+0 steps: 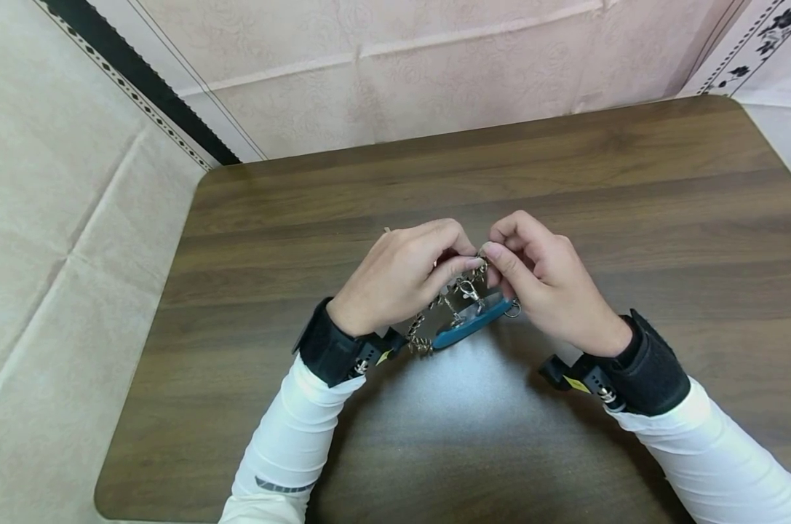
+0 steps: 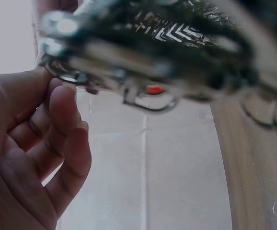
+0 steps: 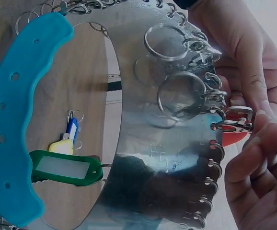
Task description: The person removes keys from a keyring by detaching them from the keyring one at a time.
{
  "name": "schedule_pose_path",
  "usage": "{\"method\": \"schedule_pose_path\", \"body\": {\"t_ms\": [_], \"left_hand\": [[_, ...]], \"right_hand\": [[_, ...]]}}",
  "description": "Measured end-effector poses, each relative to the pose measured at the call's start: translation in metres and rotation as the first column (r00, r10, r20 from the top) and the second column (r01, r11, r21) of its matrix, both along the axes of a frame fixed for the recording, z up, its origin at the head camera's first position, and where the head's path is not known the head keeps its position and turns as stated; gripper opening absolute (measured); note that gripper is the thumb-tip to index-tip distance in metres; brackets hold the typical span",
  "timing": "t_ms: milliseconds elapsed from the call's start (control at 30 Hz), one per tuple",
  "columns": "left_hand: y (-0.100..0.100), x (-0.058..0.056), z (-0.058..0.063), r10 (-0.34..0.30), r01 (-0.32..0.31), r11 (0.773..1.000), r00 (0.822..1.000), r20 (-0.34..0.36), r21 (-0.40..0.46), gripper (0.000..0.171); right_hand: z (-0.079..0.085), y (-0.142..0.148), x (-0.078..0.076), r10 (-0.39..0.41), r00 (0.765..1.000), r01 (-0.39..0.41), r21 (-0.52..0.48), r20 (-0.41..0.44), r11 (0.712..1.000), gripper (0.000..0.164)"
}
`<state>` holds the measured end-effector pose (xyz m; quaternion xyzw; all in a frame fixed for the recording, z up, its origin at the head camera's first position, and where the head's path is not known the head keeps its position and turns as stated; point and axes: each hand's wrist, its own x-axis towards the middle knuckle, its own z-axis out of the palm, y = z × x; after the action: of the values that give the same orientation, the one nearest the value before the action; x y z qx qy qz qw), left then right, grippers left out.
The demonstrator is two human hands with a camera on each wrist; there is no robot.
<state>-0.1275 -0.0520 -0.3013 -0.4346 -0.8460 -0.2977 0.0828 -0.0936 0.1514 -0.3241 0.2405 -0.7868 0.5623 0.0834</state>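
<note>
Both hands hold up a shiny metal key-holder plate [image 3: 138, 143] with a turquoise handle [image 3: 9, 120]; rings and small clasps line its edge. At that edge, the left hand [image 1: 404, 269] and right hand [image 1: 539, 284] meet, fingertips pinching around a small metal clasp [image 3: 234, 125]. In the right wrist view, a red piece [image 3: 234, 138] shows behind it. Two large split rings [image 3: 166, 42] hang against the plate. A green key tag [image 3: 64, 168] shows at the handle opening. In the left wrist view, blurred metal hides part of the left hand's fingertips.
A brown wooden table [image 1: 238, 349] lies under the hands. Beyond its back edge hangs pale patterned cloth [image 1: 434, 87]. Smaller blue [image 3: 71, 129] and yellow [image 3: 61, 147] tags show through the handle opening; I cannot tell whether they hang or lie. Black wrist straps carry cameras [image 1: 375, 353].
</note>
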Motion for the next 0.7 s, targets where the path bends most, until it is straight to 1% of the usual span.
{"method": "schedule_pose_path", "body": {"t_ms": [233,500,700], "left_hand": [[0.0011,-0.0003,-0.0014,0.013,-0.013,1.000,1.000,-0.009,0.008,0.011],[0.0005,-0.0003,-0.0008,0.015,-0.015,1.000,0.998,-0.056,0.005,0.011],[0.0008,-0.0004,-0.0013,0.009,-0.009,1.000,0.998,-0.060,0.000,0.011]], "right_hand": [[0.0010,0.0002,0.0002,0.001,1.000,0.000,-0.011,0.015,1.000,0.006],[0.0009,-0.0001,-0.0004,-0.004,1.000,0.004,-0.012,0.012,1.000,0.006],[0.0006,0.0000,-0.0003,-0.004,1.000,0.004,-0.012,0.017,1.000,0.005]]}}
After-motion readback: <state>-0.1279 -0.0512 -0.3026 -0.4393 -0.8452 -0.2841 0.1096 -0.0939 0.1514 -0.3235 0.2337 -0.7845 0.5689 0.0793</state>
